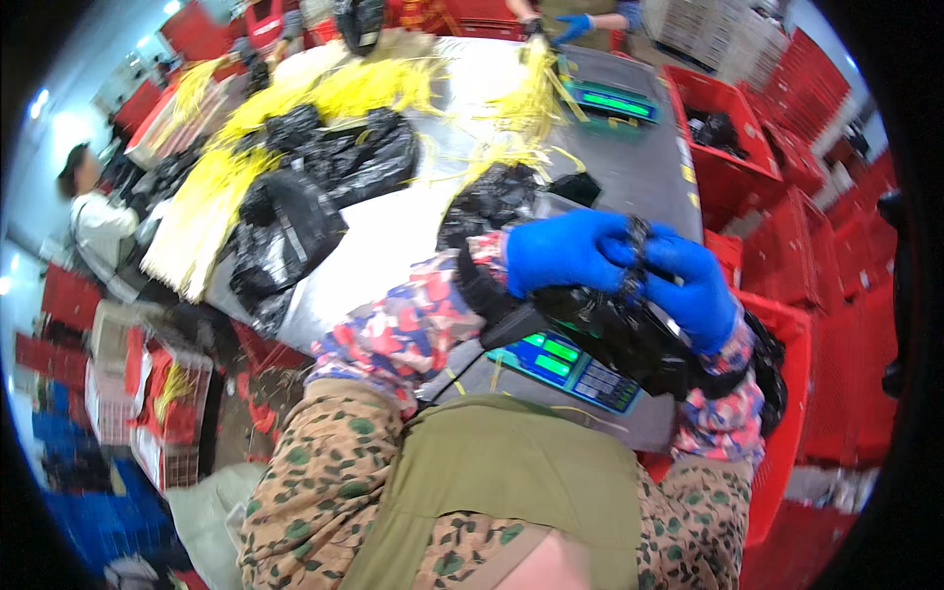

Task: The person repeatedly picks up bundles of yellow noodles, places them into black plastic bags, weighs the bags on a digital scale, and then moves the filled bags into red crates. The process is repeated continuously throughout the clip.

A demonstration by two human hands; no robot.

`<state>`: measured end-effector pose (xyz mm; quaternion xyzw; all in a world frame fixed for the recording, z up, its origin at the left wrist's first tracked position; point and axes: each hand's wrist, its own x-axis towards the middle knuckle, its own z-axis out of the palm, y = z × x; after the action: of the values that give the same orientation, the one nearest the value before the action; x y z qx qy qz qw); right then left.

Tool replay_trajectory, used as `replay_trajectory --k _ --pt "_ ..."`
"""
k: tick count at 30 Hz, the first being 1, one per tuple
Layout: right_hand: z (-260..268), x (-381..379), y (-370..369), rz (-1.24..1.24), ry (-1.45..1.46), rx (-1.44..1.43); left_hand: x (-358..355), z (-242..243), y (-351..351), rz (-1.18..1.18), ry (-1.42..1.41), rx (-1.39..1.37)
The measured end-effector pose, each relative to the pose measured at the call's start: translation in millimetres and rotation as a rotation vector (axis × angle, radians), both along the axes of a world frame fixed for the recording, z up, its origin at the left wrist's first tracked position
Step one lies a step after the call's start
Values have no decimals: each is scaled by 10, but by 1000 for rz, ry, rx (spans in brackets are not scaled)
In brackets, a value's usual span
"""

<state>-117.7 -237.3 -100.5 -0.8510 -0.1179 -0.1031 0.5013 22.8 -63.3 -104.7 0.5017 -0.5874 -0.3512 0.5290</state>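
Both my hands wear blue gloves and are raised over the near right part of the metal table [369,247]. My left hand [568,251] and my right hand [689,284] grip the twisted neck of a black plastic bag [619,335] between them. The bag's full body hangs beneath my fingers, and what it holds is hidden. Partly covered by it is a digital scale [557,361] with lit green displays. Just beyond my left hand lies another black plastic bag [490,195], with yellow leafy stalks [509,151] behind it.
Yellow stalks like yellow chives [214,214] and filled black bags [280,236] cover the table's left side. A second scale [612,103] stands far right. Red plastic crates [785,369] flank the right edge. A co-worker's blue-gloved hand [574,28] is across the table; another person [103,221] is left.
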Motion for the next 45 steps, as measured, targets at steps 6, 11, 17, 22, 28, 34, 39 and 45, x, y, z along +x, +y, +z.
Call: replay_trajectory --k 6,11,17,22,28,34,39,45 --pt "-117 -224 -246 -281 -123 -261 142 -134 498 149 711 -11" --pt "-438 -231 279 -101 146 -169 -91 -188 313 150 859 -102" --pt "-514 -662 -877 -667 138 16 579 -794 428 533 448 -98" --pt "-714 -1603 -1680 -1021 207 -746 1920 -1982 1492 1697 -271 134" --pt "249 -2024 -1471 -937 625 -515 2457 -2652 2790 1999 -559 804" --pt "-456 -1072 -559 -577 487 -401 2534 -2460 2919 2095 -223 1340" --pt "-592 -375 139 -354 442 -315 2773 -2710 3224 1957 17 1257" --pt "-457 -172 354 -146 398 -228 2842 -2347 3399 1652 268 273"
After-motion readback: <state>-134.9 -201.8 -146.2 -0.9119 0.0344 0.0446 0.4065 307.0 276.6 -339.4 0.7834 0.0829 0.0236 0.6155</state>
